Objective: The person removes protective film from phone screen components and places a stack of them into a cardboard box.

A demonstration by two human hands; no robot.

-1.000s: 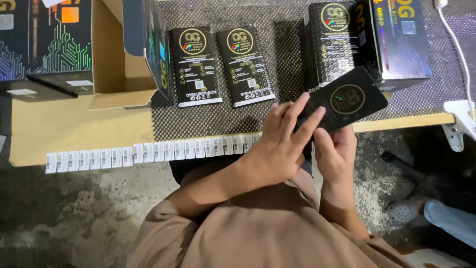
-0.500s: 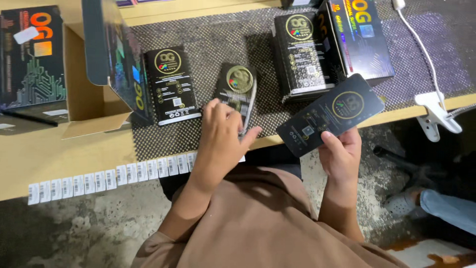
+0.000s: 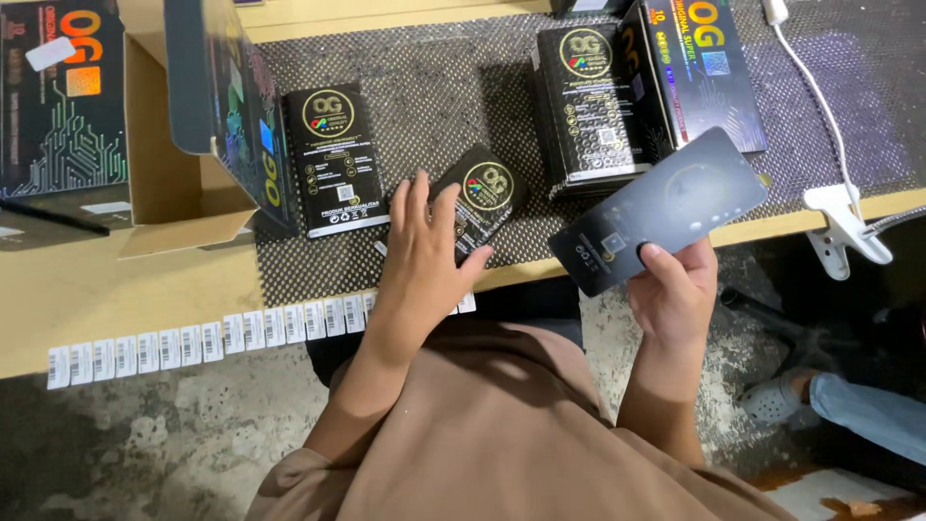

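Note:
My left hand [image 3: 420,253] reaches over the table edge onto the dotted black mat [image 3: 444,87]. Its fingers and thumb are closed on a small black packet [image 3: 487,193] with a round gold emblem, and the packet sits tilted at the mat's near edge. My right hand [image 3: 675,289] holds a second flat black packet [image 3: 666,214] by its lower edge, off the front of the table with its glossy face up. A third black packet [image 3: 338,159] lies flat on the mat to the left of my left hand.
A stack of black packets [image 3: 588,106] leans on a colourful box [image 3: 709,72] at the back right. An open cardboard box [image 3: 174,183] stands at the left. A strip of barcode stickers [image 3: 193,338] lines the table edge. A white clamp [image 3: 849,227] with cable grips the right edge. Another person's leg [image 3: 858,410] shows lower right.
My left hand let go of the packet that both hands held, moved left to the mat and closed on another packet there. My right hand kept its packet and tilted it flatter.

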